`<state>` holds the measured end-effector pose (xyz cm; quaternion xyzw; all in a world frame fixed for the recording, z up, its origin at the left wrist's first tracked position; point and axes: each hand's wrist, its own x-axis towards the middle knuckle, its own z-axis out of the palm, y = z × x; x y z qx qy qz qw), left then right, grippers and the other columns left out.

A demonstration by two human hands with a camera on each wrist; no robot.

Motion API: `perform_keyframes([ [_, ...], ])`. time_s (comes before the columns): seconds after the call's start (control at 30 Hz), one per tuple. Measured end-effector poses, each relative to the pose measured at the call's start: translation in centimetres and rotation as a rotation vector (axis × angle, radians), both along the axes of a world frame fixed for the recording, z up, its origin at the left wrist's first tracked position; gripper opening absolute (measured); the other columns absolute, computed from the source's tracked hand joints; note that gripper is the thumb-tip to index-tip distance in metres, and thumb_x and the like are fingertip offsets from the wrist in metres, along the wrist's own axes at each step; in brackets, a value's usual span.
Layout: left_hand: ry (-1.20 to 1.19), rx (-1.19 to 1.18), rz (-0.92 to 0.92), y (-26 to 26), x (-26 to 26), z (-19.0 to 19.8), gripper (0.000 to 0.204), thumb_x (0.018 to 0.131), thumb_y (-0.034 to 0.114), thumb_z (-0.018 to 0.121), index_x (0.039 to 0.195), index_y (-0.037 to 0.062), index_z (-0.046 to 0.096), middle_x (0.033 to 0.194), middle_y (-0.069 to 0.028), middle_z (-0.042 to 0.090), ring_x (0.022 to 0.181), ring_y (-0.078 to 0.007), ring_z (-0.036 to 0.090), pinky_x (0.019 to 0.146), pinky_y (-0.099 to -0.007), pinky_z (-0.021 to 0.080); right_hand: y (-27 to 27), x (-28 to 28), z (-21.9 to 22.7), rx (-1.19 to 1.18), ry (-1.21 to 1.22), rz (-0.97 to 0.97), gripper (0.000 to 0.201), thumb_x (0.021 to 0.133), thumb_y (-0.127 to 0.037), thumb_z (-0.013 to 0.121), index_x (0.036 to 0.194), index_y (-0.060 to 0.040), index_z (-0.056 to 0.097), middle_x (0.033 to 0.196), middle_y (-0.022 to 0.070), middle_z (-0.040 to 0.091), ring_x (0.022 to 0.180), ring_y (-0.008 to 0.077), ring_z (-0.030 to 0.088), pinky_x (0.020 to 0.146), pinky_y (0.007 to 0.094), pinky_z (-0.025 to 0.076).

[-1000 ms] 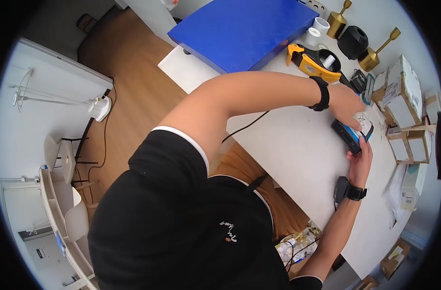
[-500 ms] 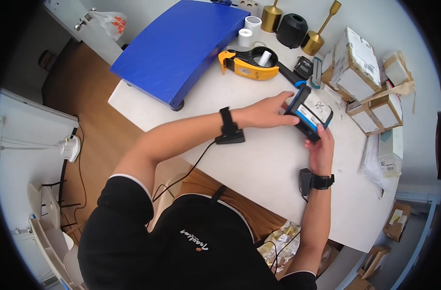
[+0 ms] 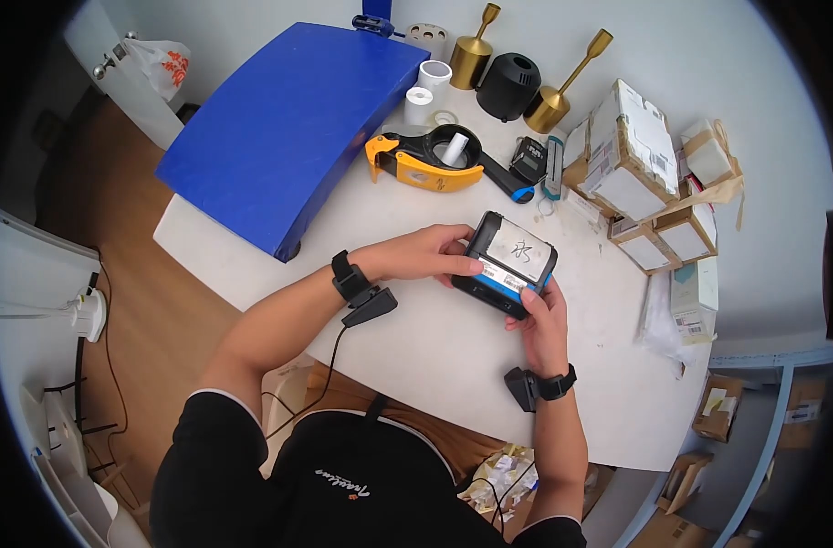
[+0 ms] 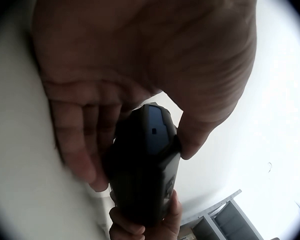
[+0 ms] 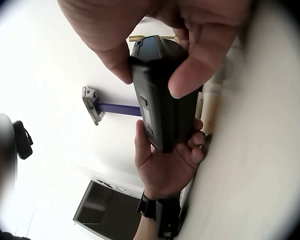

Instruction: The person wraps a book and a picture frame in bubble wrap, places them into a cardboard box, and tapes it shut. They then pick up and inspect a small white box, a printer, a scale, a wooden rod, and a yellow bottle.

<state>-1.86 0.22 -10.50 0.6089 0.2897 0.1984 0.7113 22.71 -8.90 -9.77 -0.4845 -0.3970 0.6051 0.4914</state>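
Observation:
Both hands hold a black portable label printer (image 3: 517, 260) with blue trim, out over the white table (image 3: 407, 365). Its pale top bears a handwritten mark, and a printed label strip shows along the near side. My left hand (image 3: 421, 253) grips the left end, thumb on top. On the right end, near corner, my right hand (image 3: 546, 329) pinches the case between thumb and fingers. In the left wrist view the printer (image 4: 140, 175) stands edge-on between left thumb and fingers. The right wrist view shows the printer (image 5: 162, 100) with the other hand at its far end.
Beyond the printer lie a yellow tape dispenser (image 3: 434, 171), a black-handled tool with a blue end (image 3: 508, 180) and a small black device (image 3: 529, 160). A large blue panel (image 3: 288, 137) covers the back left. Cardboard boxes (image 3: 628, 151) stack at right; paper rolls (image 3: 418, 107) stand behind.
My left hand has come off the printer's top and round to its left end. The printer has moved nearer the body, its top now in plain sight. The head view has shifted too.

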Motion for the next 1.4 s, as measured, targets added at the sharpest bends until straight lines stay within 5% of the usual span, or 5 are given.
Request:
perform_keyframes([
  [0.27,-0.165,-0.135,0.119,0.6,-0.9,-0.8,0.053,0.098,0.043,0.064,0.127,0.0002,0.055,0.105,-0.0118,0.069,0.093,-0.0148,0.067,0.08,-0.0277,0.056,2.0,-1.1,1.2,-0.093,0.062,-0.013,0.045,0.098,-0.028,0.059,0.13,0.0031,0.05,0.104,0.0139,0.069,0.065,0.0171,0.069,0.055,0.0246,0.058],
  [0.37,-0.331,-0.39,0.166,1.4,-1.0,-1.4,0.04,0.103,0.039,0.055,0.126,0.0066,0.057,0.101,-0.0066,0.068,0.095,-0.0149,0.068,0.086,-0.0289,0.054,4.3,-0.9,2.8,-0.061,0.099,-0.08,0.039,0.102,-0.032,0.055,0.121,0.0019,0.057,0.094,0.01,0.071,0.062,0.0146,0.068,0.054,0.0232,0.057],
  [0.53,-0.297,-0.248,0.165,1.0,-0.1,-1.9,0.032,0.104,0.032,0.054,0.123,0.0073,0.059,0.1,-0.0052,0.068,0.094,-0.0129,0.067,0.085,-0.0278,0.053,10.1,-1.0,6.3,-0.005,0.091,-0.118,0.031,0.101,-0.033,0.06,0.115,-0.0054,0.06,0.09,0.0062,0.073,0.064,0.0125,0.069,0.055,0.0205,0.057],
  [0.83,-0.31,-0.213,0.169,0.9,0.1,-2.2,0.029,0.104,0.026,0.055,0.122,0.0045,0.059,0.099,-0.0058,0.067,0.093,-0.0127,0.066,0.083,-0.0282,0.054,17.9,-3.2,6.6,0.029,-0.05,-0.243,0.038,0.097,-0.033,0.068,0.115,0.0002,0.063,0.092,0.0056,0.07,0.07,0.0124,0.07,0.058,0.0185,0.058],
  [1.4,-0.347,-0.173,0.193,0.6,0.4,-2.4,0.023,0.101,0.022,0.056,0.114,0.0033,0.06,0.095,-0.0054,0.067,0.087,-0.012,0.065,0.075,-0.0264,0.053,22.9,-6.4,3.9,-0.061,-0.302,-0.175,0.051,0.089,-0.03,0.075,0.112,0.0068,0.05,0.096,0.0155,0.068,0.071,0.0213,0.073,0.059,0.0248,0.062],
])
